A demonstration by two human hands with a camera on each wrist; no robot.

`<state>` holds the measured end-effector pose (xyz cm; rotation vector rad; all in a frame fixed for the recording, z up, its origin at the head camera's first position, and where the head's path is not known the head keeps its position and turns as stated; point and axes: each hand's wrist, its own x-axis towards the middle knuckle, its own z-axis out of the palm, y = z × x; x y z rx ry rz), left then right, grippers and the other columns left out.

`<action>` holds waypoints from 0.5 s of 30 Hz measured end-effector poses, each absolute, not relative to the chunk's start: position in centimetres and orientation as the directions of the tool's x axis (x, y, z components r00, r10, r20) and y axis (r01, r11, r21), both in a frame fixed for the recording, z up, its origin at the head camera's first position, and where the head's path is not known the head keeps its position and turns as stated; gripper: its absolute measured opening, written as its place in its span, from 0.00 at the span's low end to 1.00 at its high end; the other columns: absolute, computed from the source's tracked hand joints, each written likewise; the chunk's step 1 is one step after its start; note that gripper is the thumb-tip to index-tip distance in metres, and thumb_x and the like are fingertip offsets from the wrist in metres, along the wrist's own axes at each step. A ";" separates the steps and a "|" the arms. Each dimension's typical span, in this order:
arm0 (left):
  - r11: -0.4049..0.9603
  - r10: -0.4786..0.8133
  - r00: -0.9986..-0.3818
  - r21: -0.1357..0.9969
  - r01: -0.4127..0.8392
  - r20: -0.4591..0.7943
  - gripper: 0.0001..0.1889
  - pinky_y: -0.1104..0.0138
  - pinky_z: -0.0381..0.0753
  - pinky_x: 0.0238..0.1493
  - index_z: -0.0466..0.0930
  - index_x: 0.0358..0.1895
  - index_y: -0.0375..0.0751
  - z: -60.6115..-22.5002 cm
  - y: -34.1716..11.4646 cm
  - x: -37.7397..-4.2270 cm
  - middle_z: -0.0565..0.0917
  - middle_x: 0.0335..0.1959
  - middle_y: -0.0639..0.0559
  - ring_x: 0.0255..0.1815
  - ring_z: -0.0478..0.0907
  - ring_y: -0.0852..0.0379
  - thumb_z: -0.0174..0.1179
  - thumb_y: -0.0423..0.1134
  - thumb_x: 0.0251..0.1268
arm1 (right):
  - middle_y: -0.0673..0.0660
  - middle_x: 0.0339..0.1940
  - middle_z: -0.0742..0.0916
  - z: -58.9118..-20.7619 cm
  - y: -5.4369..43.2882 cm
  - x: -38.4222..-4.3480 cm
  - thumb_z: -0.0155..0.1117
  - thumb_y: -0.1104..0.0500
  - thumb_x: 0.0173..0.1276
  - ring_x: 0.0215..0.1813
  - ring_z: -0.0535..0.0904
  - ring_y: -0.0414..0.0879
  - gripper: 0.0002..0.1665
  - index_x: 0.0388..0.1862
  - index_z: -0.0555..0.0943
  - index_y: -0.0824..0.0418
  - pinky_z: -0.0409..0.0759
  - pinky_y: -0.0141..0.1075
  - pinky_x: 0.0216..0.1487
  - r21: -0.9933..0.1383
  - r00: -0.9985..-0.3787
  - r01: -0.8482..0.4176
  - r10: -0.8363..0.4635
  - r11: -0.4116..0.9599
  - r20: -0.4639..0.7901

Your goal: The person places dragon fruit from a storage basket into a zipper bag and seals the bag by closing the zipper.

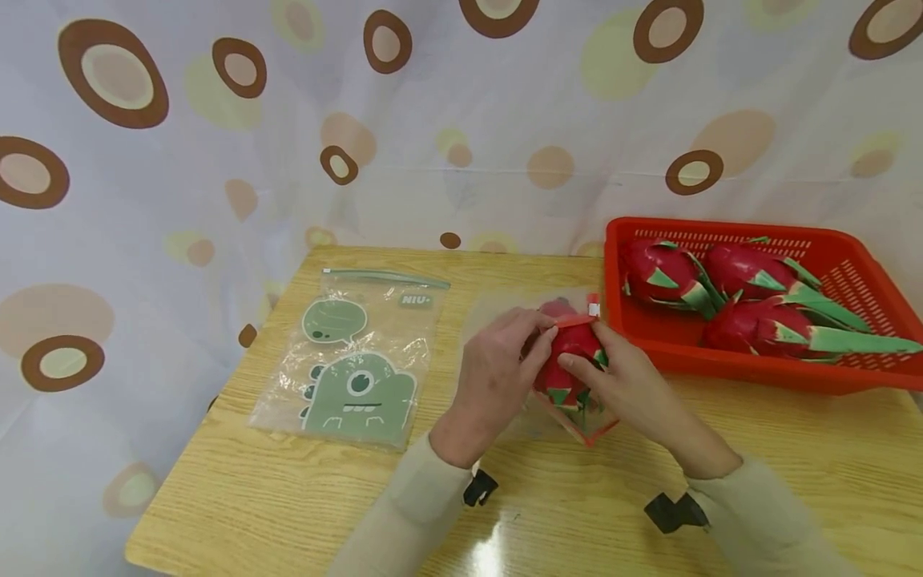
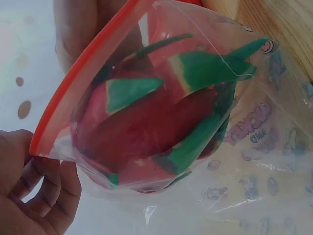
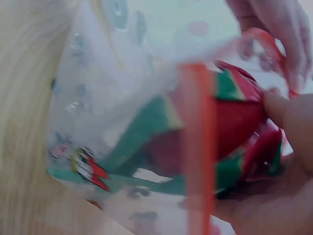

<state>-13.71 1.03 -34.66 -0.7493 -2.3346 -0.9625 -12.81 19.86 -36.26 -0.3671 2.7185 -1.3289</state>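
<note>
A dragon fruit (image 1: 573,361) with green-tipped scales is partly inside a clear zip bag (image 2: 264,186) with a red zip edge and cartoon prints. Its leafy end lies behind the bag's film, and the other end sits at the mouth. My left hand (image 1: 501,365) pinches the bag's red edge (image 2: 73,83) beside the fruit. From the other side my right hand (image 1: 642,385) holds the dragon fruit, its thumb (image 3: 279,107) on the red skin. Some right-hand fingers are hidden behind the fruit and bag.
To the right, a red plastic basket (image 1: 750,365) holds 3 more dragon fruits (image 1: 667,268). A second clear bag (image 1: 360,377) with a green monster print lies flat on the wooden table (image 1: 238,489) at left. A patterned cloth (image 1: 447,120) hangs behind.
</note>
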 end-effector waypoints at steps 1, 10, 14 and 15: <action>0.598 0.295 -0.725 0.471 0.648 0.623 0.05 0.80 0.82 0.38 0.83 0.43 0.44 -34.7 1.1 -13.7 0.87 0.38 0.54 0.35 0.83 0.65 0.62 0.39 0.70 | 0.61 0.58 0.81 -36.4 19.7 -12.9 0.59 0.44 0.73 0.51 0.82 0.53 0.33 0.68 0.65 0.59 0.87 0.44 0.49 -0.790 -0.967 -0.183 -0.251 0.585 0.038; 0.546 0.247 -0.763 0.565 0.619 0.597 0.05 0.83 0.78 0.33 0.83 0.44 0.41 -35.1 0.9 -14.3 0.85 0.36 0.52 0.32 0.79 0.63 0.61 0.36 0.70 | 0.62 0.57 0.80 -37.3 19.1 -12.5 0.63 0.52 0.72 0.54 0.80 0.56 0.31 0.67 0.66 0.64 0.85 0.52 0.51 -0.706 -0.960 -0.272 -0.233 0.654 0.154; 0.522 0.233 -0.751 0.572 0.633 0.618 0.05 0.83 0.76 0.31 0.83 0.44 0.40 -35.2 0.8 -14.7 0.85 0.34 0.52 0.30 0.78 0.63 0.60 0.36 0.71 | 0.64 0.60 0.79 -37.6 18.9 -12.8 0.66 0.53 0.70 0.57 0.78 0.58 0.35 0.69 0.64 0.67 0.83 0.54 0.54 -0.647 -0.948 -0.313 -0.263 0.695 0.176; 0.516 0.231 -0.750 0.576 0.634 0.619 0.05 0.82 0.75 0.30 0.83 0.43 0.41 -35.3 0.9 -14.8 0.84 0.33 0.52 0.29 0.78 0.63 0.60 0.36 0.71 | 0.66 0.63 0.77 -37.6 18.9 -12.9 0.66 0.54 0.70 0.62 0.76 0.61 0.37 0.70 0.63 0.69 0.81 0.56 0.58 -0.635 -0.945 -0.324 -0.274 0.701 0.179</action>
